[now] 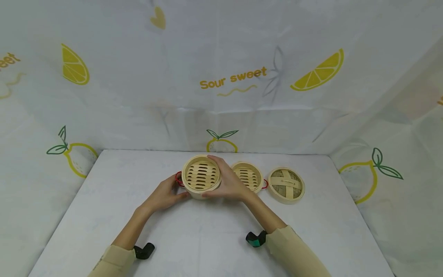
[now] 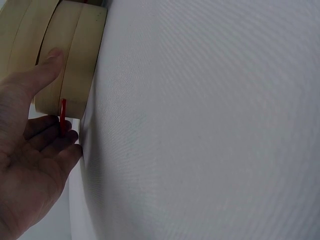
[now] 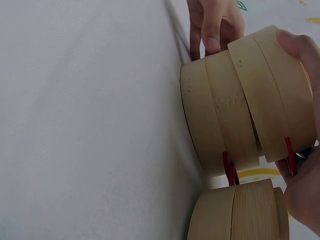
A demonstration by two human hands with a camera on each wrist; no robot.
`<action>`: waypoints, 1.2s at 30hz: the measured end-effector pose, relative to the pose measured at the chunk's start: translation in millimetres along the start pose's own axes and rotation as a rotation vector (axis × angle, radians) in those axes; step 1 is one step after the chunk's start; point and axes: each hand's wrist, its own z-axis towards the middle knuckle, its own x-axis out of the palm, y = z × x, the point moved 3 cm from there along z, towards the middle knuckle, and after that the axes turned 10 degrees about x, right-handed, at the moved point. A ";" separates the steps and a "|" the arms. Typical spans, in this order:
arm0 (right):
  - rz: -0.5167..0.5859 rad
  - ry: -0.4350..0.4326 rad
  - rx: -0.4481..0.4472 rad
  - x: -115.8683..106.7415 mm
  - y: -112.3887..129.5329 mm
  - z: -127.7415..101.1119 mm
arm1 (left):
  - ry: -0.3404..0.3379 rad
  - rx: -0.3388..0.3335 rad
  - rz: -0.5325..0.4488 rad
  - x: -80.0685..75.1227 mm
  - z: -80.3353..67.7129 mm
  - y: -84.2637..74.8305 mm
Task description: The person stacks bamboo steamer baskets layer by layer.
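Stacking one round bamboo steamer tier [image 3: 267, 95] onto another, both hands on it

Judging from the right wrist view, the upper tier sits a bit tilted on the lower round bamboo tier [image 3: 215, 120], so I'd level it and line up the red loop handles before letting it settle, keeping the bottom one pinned so it doesn't slide on the white table [image 1: 194, 238]. The right hand [image 1: 230, 181] is curled around the far side of the upper tier, thumb on the wall. The left hand [image 1: 166, 194] is only loosely bent, thumb pressed on the stack's side wall and fingers by the red loop [image 2: 62, 116]. The stack sits mid-table, with a third slatted bamboo tier [image 1: 250, 177] just beside it and the woven bamboo lid [image 1: 286, 184] further right
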 end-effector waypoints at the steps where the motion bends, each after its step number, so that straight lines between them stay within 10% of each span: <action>1: 0.001 0.000 -0.001 -0.1 0.1 0.6 | 0.000 0.003 0.001 0.1 0.2 0.2; 36: 0.043 0.034 0.082 1.3 2.2 8.3 | -0.017 0.009 -0.012 0.5 0.8 -1.4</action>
